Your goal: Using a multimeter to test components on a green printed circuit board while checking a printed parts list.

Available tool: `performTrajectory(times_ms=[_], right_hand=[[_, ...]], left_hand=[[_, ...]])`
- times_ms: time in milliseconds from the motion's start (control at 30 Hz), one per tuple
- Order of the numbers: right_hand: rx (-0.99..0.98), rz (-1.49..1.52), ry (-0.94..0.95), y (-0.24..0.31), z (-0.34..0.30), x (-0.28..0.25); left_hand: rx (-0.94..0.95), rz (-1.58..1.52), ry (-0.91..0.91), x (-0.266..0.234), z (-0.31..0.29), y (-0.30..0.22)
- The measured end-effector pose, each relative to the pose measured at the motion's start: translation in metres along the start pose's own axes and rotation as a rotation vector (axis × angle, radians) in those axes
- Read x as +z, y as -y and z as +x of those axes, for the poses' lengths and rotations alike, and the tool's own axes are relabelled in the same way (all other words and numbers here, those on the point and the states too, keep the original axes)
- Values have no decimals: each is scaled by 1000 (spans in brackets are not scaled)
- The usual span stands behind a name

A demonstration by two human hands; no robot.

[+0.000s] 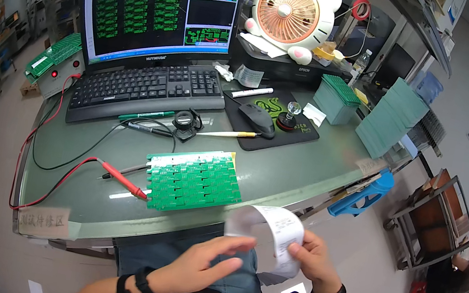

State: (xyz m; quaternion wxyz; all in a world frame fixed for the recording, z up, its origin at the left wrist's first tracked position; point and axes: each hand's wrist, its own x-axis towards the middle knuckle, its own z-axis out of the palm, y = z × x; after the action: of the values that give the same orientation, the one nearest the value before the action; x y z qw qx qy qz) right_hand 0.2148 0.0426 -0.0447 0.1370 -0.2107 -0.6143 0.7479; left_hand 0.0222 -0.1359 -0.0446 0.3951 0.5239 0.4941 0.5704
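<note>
R hand (315,260): pinches curled paper slip (273,232)
L hand (202,264): open, fingertips at slip
Circuit board (194,179): on counter (281,167), near red probe (122,179)

A grey-green bench (280,173) carries a keyboard (147,88), mouse pad (274,119), green circuit panel (194,180).

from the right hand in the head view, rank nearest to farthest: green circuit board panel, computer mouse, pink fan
From the right hand:
1. Green circuit board panel, at the desk's near edge, up-left of the hand.
2. Computer mouse, mid-desk on the black mat.
3. Pink fan, at the back beside the monitor.
</note>
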Motion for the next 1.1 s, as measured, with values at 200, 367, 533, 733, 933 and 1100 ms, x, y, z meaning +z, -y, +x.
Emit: performTrajectory(times_ms=[200,367,533,733,933,1100], right_hand=[[-43,204,-16,2,-3,-10],[-15,180,-29,12,-4,17],[58,195,59,14,-8,27],[89,103,162,11,-8,24],[-231,-544,304,4,6,30],[-306,-708,287,-15,11,27]], left_hand=[[75,442,-107,-13,-23,12],[53,560,-113,4,-10,9],[306,899,-166,10,3,22],[356,891,-271,7,7,26],[-262,-277,-221,2,0,21],[-330,-647,-259,2,-4,13]])
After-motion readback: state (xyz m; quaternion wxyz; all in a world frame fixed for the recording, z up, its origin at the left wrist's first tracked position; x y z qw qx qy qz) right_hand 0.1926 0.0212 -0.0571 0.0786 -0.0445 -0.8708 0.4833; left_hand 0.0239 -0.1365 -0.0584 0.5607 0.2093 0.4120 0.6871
